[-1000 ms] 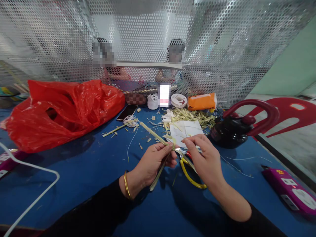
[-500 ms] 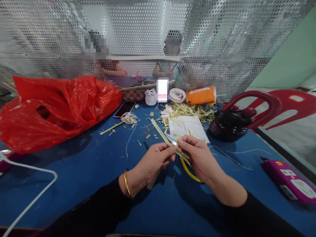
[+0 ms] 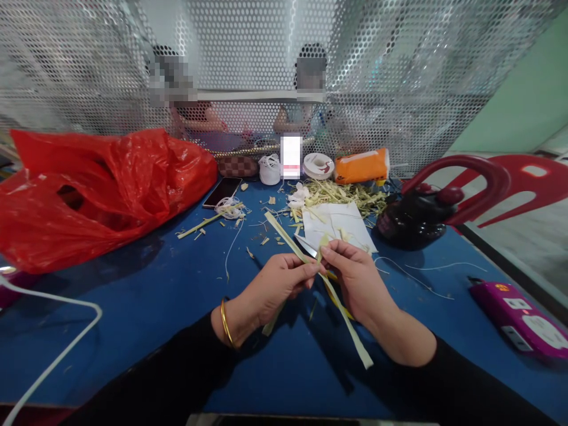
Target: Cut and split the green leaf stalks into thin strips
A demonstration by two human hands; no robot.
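Note:
Over the middle of the blue table, my left hand point(image 3: 284, 278) pinches pale green leaf strips point(image 3: 284, 234) between thumb and fingers. One strip sticks up to the left, and another end hangs down toward the lower right. My right hand point(image 3: 361, 284) is close beside it, its thumb and index finger closed on a short folded part of a strip. Under the strips lie scissors point(image 3: 307, 245), blades pointing away to the left; their yellow handles are partly hidden by my right hand. Just beyond is a white paper sheet point(image 3: 359, 228) with leaf bits on it.
A heap of shredded leaves point(image 3: 350, 195) lies behind the paper. A red plastic bag point(image 3: 110, 195) fills the left side; a dark kettle point(image 3: 412, 219) and purple power strip point(image 3: 519, 316) are on the right. Thread, tape point(image 3: 318, 166) and a phone point(image 3: 223, 192) sit toward the perforated screen.
The hands stay close together, still pinching. A strip end now hangs out to the lower right below my right hand, and the folded part between the fingers shows more. The view has shifted slightly.

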